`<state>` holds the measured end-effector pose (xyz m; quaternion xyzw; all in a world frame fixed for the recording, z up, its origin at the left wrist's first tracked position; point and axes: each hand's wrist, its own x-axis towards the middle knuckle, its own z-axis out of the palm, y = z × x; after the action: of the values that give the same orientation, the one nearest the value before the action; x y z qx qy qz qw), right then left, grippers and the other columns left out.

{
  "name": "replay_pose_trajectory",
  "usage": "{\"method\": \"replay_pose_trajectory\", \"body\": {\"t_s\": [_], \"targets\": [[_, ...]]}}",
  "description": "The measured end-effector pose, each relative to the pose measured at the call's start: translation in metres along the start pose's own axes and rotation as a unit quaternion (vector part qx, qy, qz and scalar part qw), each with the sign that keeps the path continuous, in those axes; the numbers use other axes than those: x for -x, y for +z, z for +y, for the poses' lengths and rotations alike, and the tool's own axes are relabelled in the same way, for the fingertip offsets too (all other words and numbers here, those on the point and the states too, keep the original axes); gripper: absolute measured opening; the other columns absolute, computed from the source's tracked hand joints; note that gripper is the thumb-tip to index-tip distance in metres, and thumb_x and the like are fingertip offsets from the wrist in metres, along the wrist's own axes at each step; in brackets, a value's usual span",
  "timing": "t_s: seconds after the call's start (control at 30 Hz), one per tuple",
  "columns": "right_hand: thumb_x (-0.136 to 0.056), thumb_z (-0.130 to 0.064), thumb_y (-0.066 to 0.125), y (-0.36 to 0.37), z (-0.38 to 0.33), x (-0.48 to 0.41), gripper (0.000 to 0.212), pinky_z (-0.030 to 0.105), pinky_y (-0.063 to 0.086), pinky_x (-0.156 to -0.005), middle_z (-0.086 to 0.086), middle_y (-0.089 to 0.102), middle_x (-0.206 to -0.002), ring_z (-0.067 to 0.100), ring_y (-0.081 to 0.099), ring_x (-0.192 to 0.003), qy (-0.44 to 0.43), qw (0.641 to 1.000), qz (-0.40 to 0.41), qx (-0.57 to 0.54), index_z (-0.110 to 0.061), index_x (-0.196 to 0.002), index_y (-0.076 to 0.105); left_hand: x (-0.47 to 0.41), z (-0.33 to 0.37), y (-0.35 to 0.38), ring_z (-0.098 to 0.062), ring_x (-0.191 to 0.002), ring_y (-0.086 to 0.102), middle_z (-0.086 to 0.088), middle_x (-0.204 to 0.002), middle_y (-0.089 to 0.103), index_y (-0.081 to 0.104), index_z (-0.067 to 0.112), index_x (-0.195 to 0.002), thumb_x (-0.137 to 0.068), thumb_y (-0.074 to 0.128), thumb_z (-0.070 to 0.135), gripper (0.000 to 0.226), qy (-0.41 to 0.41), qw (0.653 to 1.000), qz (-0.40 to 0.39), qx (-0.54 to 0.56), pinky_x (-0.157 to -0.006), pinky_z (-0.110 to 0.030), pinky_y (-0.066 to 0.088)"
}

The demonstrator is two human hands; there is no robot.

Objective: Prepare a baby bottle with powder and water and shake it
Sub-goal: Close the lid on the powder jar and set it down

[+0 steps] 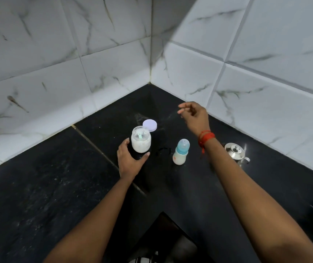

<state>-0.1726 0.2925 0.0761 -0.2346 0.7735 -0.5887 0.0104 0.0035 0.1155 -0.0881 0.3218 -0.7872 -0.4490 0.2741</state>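
Jar [141, 142], open, lid [150, 125] on far side: we judge our left hand [131, 160], cupped loosely beside it, could tip powder [140, 147] out; right hand [194, 115] raised, slack, empty.

Two bare forearms reach forward from the bottom edge, spreading slightly apart. The left grip [131, 160] sits just on the near side of the powder jar [141, 142], palm turned toward it. Its thumb and fingers spread in a loose, open curve around the jar's lower part. The fingers [124, 144] lie just beside the jar's left side and the thumb tip sits by its lower right, though contact cannot be made out. The right grip [194, 115] is held to the right of the jar and beyond it, wrist bent, fingers loosely curled and pointing left, holding nothing. A red thread [205, 138] circles the right wrist.
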Motion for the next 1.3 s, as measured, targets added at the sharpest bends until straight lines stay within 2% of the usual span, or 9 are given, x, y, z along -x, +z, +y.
{"method": "replay_pose_trajectory", "body": {"t_s": [0.13, 0.23, 0.33, 0.6, 0.8, 0.9, 1.1, 1.2, 1.3], "targets": [[-0.081, -0.008, 0.066, 0.042, -0.005, -0.042, 0.029, 0.024, 0.051, -0.083, -0.002, 0.071, -0.096, 0.01, 0.06, -0.074, -0.024, 0.982, -0.126, 0.138, -0.022, -0.106, 0.071, -0.029, 0.004, 0.0, -0.021, -0.155, 0.027, -0.001, -0.168, 0.028, 0.019, 0.019, -0.163, -0.06, 0.097, 0.05, 0.133, -0.053, 0.996, -0.076, -0.005, -0.125, -0.04, 0.027], [-0.082, -0.009, 0.073, 0.071, 0.015, -0.074, 0.051, 0.03, 0.049, -0.093, 0.008, 0.063, -0.124, 0.02, 0.061, -0.1, -0.023, 0.919, -0.265, 0.291, -0.021, -0.13, 0.061, -0.046, 0.007, 0.007, -0.02, -0.156, 0.027, 0.0, -0.17, 0.025, 0.011, 0.022, -0.165, -0.055, 0.1, 0.047, 0.144, -0.074, 0.99, -0.119, 0.014, -0.127, -0.044, 0.028], [-0.081, -0.018, 0.077, 0.096, 0.048, -0.097, 0.07, 0.043, 0.044, -0.109, 0.013, 0.053, -0.142, 0.031, 0.053, -0.128, 0.004, 0.853, -0.338, 0.398, -0.024, -0.145, 0.048, -0.059, 0.0, 0.015, -0.017, -0.153, 0.032, 0.004, -0.167, 0.032, 0.011, 0.027, -0.164, -0.045, 0.099, 0.054, 0.15, -0.085, 0.987, -0.132, 0.033, -0.125, -0.045, 0.032], [-0.078, -0.04, 0.081, 0.153, 0.098, -0.113, 0.106, 0.055, 0.036, -0.115, 0.016, 0.033, -0.157, 0.043, 0.039, -0.141, 0.074, 0.784, -0.402, 0.467, -0.026, -0.16, 0.016, -0.064, -0.011, 0.016, -0.006, -0.136, 0.052, 0.015, -0.15, 0.051, 0.03, 0.032, -0.156, -0.054, 0.101, 0.036, 0.124, -0.061, 0.985, -0.145, 0.064, -0.115, -0.037, 0.046], [-0.091, -0.036, 0.067, 0.183, 0.106, -0.115, 0.091, 0.056, 0.036, -0.114, 0.019, 0.012, -0.165, 0.05, 0.033, -0.141, 0.096, 0.771, -0.381, 0.501, -0.027, -0.161, 0.009, -0.066, -0.008, 0.015, -0.005, -0.135, 0.052, 0.014, -0.148, 0.052, 0.033, 0.03, -0.155, -0.053, 0.099, 0.04, 0.122, -0.054, 0.984, -0.16, 0.051, -0.113, -0.036, 0.047], [-0.095, -0.038, 0.062, 0.189, 0.098, -0.115, 0.076, 0.05, 0.039, -0.11, 0.019, 0.032, -0.156, 0.044, 0.039, -0.138, 0.066, 0.751, -0.376, 0.538, -0.018, -0.157, 0.023, -0.068, -0.008, 0.018, -0.003, -0.131, 0.054, 0.015, -0.144, 0.055, 0.037, 0.032, -0.152, -0.053, 0.1, 0.038, 0.117, -0.053, 0.985, -0.159, 0.048, -0.111, -0.035, 0.048], [-0.075, -0.041, 0.071, 0.166, 0.072, -0.13, 0.048, 0.035, 0.055, -0.088, 0.008, 0.066, -0.117, 0.034, 0.064, -0.114, 0.089, 0.819, -0.353, 0.443, -0.018, -0.118, 0.068, -0.069, -0.011, 0.018, 0.001, -0.12, 0.06, 0.017, -0.13, 0.063, 0.048, 0.036, -0.138, -0.055, 0.102, 0.031, 0.099, -0.065, 0.988, -0.13, 0.045, -0.106, -0.03, 0.051], [-0.08, -0.041, 0.08, 0.143, 0.038, -0.134, 0.056, 0.028, 0.047, -0.095, 0.001, 0.065, -0.126, 0.022, 0.061, -0.119, 0.041, 0.877, -0.351, 0.326, -0.023, -0.13, 0.064, -0.068, -0.002, 0.015, 0.001, -0.116, 0.06, 0.018, -0.126, 0.062, 0.048, 0.04, -0.132, -0.056, 0.102, 0.025, 0.095, -0.067, 0.99, -0.116, 0.045, -0.105, -0.026, 0.05], [-0.079, -0.039, 0.082, 0.122, -0.002, -0.118, 0.064, 0.024, 0.044, -0.099, -0.012, 0.061, -0.12, 0.007, 0.06, -0.11, -0.035, 0.881, -0.4, 0.25, -0.029, -0.137, 0.059, -0.068, 0.008, 0.012, -0.006, -0.122, 0.059, 0.009, -0.135, 0.059, 0.046, 0.03, -0.139, -0.055, 0.101, 0.022, 0.1, -0.056, 0.992, -0.101, 0.051, -0.105, -0.025, 0.048]]}}
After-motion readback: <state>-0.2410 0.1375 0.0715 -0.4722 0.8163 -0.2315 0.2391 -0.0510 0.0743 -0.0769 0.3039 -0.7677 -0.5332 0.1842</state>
